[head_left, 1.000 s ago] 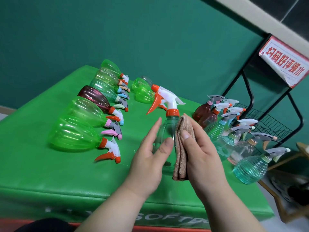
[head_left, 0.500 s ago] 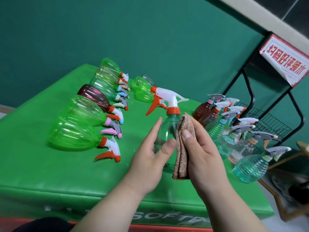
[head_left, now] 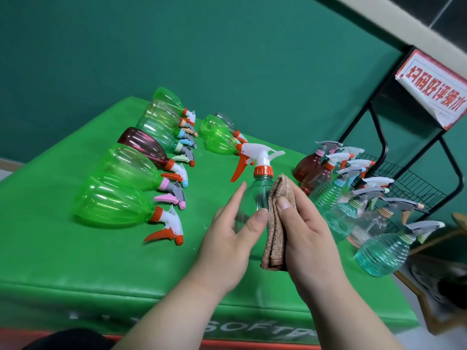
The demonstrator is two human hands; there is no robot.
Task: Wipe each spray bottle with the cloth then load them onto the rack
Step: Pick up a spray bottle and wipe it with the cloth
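Head, spray bottle (head_left: 255, 195) in left hand (head_left: 227, 238), cloth (head_left: 274, 238) in right hand (head_left: 308, 231)

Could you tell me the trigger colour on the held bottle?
Orange trigger on the clear plastic spray bottle; head view.

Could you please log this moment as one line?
step: wiping | left hand: holds clear bottle | right hand: holds cloth against it

Teal wall (head_left: 227, 46) behind, pale trim strip (head_left: 379, 12) top right. Green padded desk (head_left: 75, 261), white lettering on its front edge. Even light.
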